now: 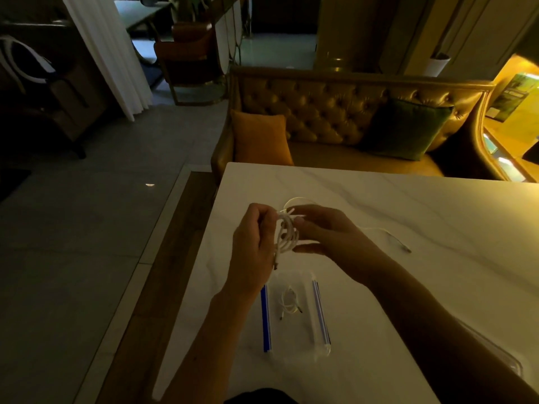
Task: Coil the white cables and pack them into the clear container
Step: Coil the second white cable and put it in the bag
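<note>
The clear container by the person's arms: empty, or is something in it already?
Not empty. The clear container already holds one small coiled white cable, seen through its transparent wall.

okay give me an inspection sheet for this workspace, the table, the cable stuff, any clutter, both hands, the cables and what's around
Surface: white marble-look table, dimly lit.
Job's things: clear container with blue side strips lies open near the person; a small coiled cable is already inside.
Clutter: a clear flat lid-like piece at the right edge; hard to tell what it is.
Grippers: left hand holds the white coil; right hand pinches its top.
Cables: the loose tail trails right across the table, its plug lying flat.
Surroundings: tufted sofa with orange cushion and green cushion behind the table.
</note>
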